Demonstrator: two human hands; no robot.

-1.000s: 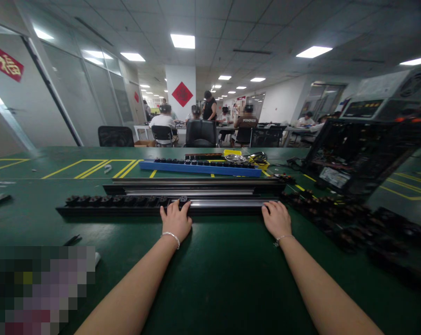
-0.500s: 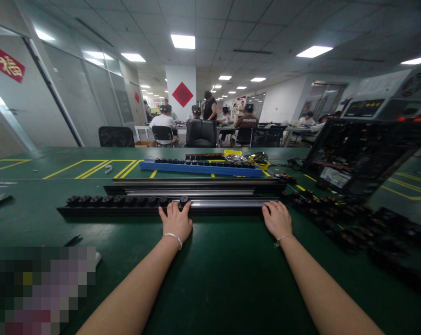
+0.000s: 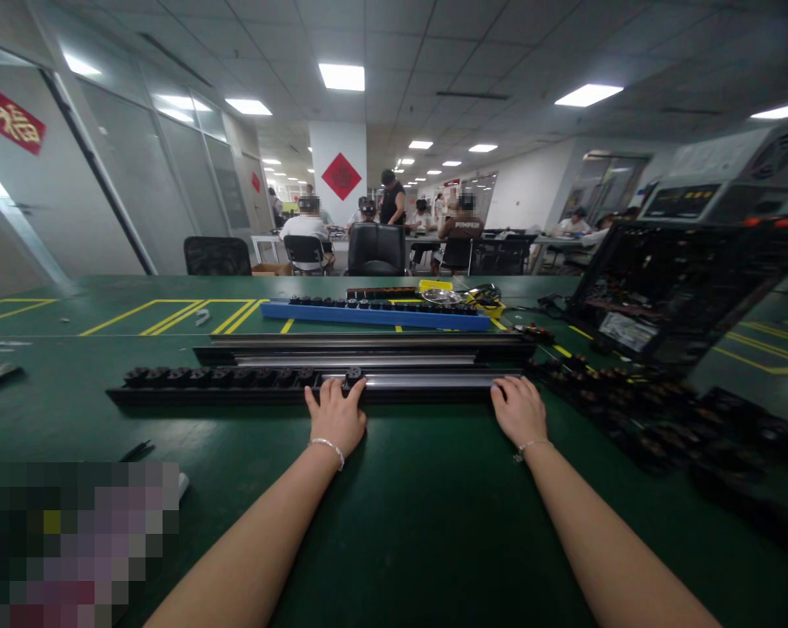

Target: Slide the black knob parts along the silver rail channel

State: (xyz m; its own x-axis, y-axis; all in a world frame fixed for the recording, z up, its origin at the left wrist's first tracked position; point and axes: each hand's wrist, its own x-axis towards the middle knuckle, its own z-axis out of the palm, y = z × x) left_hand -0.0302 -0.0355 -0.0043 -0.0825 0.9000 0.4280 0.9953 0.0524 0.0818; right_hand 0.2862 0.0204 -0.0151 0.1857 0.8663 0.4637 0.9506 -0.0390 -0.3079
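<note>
A long black rail (image 3: 426, 395) with a shiny metal channel lies across the table in front of me. Several black socket-like modules (image 3: 220, 378) sit in a row along its left part. My left hand (image 3: 337, 414) is at the rail's middle, its fingers and thumb closed around one such module (image 3: 354, 375), whose top shows between them. A gap separates this module from the row. My right hand (image 3: 520, 412) grips the rail near its right end, with curled fingers over the top edge. The undersides of both hands are hidden.
Behind the rail lies another black rail (image 3: 368, 352), then a blue rail (image 3: 374, 316) full of black modules. Loose black modules (image 3: 629, 410) spread on the right near an open black bin (image 3: 682, 288). A blurred-out patch (image 3: 73, 541) covers the lower left. People sit farther back.
My left hand has shifted slightly to the right along the rail, and the module in it has moved the same way. The right hand stays in place.
</note>
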